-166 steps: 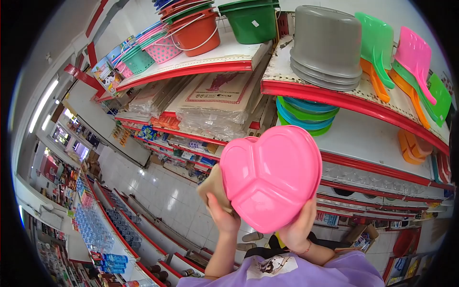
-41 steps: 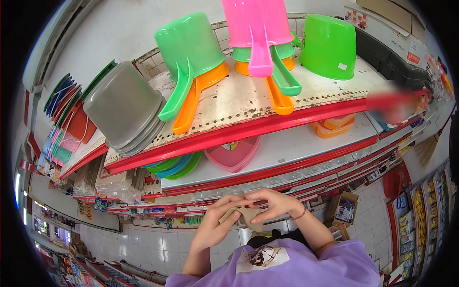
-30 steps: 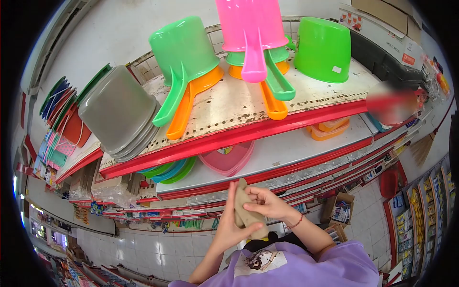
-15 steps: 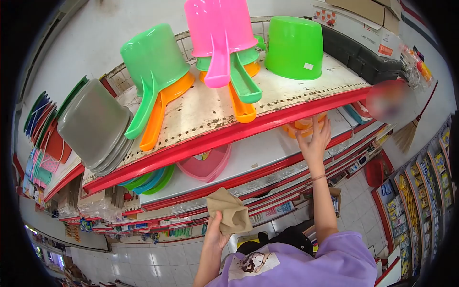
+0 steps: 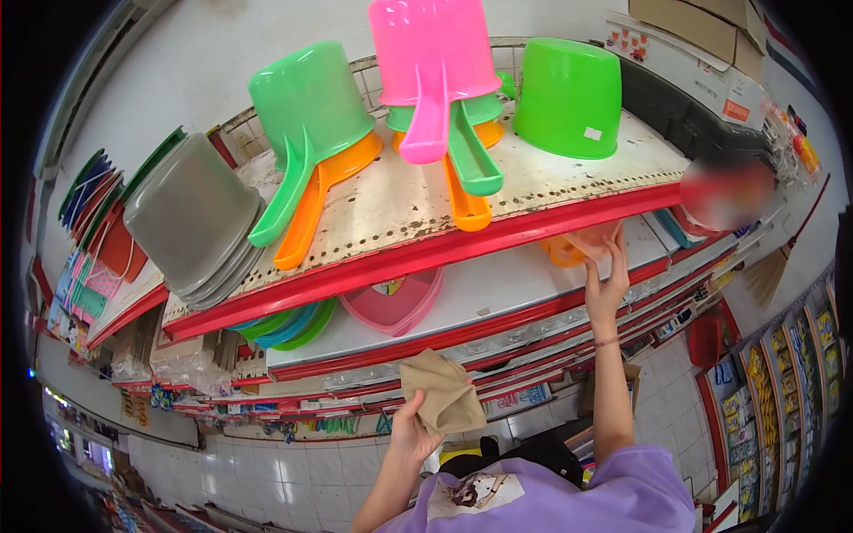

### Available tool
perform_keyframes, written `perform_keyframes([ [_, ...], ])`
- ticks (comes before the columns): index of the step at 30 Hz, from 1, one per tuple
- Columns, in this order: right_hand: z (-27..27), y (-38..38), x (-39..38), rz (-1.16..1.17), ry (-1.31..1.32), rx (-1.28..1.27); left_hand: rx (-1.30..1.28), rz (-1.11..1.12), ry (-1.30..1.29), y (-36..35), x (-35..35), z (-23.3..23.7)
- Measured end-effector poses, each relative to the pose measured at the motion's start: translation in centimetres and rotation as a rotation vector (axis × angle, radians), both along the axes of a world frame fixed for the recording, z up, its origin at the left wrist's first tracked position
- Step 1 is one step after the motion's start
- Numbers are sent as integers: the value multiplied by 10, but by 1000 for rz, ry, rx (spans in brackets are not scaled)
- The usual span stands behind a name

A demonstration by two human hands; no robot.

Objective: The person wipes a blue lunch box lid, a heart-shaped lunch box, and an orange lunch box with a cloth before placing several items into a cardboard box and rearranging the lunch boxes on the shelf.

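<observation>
My left hand (image 5: 414, 433) is closed on a folded beige cloth (image 5: 441, 393), held in front of the shelf unit. My right hand (image 5: 608, 286) reaches under the red-edged top shelf, with thumb and fingers around the near side of a translucent pale orange plastic container (image 5: 595, 238). The shelf edge hides the upper part of that container. Just left of it, a brighter orange plastic piece (image 5: 560, 252) stands on the lower shelf. Further left on this shelf are a pink heart-shaped basin (image 5: 395, 304) and a stack of green and blue plastic items (image 5: 289, 327).
On the top shelf (image 5: 391, 209) stand upturned dippers, among them a green one (image 5: 311, 107) and a pink one (image 5: 434, 53), a green bucket-shaped container (image 5: 569, 98) and grey containers (image 5: 191, 218). Its red front edge (image 5: 426, 266) overhangs the lower shelf. A black case (image 5: 666, 111) lies right.
My right hand has changed from spread fingers to a grip on the pale orange container, which now shows tilted toward me. The cloth stays in my left hand. The view has shifted slightly.
</observation>
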State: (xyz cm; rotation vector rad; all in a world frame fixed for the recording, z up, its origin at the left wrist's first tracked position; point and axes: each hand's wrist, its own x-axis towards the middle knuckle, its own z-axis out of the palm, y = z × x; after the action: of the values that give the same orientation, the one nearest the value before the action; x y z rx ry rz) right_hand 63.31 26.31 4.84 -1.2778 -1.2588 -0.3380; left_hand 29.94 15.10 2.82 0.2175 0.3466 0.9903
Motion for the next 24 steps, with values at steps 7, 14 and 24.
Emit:
perform_keyframes([
  [7,-41,-70,-15,155,-213,21,10,90,1,5,2,14],
  [14,-60,-141,-68,447,-251,-66,236,165,289,-6,9,20],
  [24,-27,-153,-143,621,367,-59,109,305,529,-15,-30,52],
])
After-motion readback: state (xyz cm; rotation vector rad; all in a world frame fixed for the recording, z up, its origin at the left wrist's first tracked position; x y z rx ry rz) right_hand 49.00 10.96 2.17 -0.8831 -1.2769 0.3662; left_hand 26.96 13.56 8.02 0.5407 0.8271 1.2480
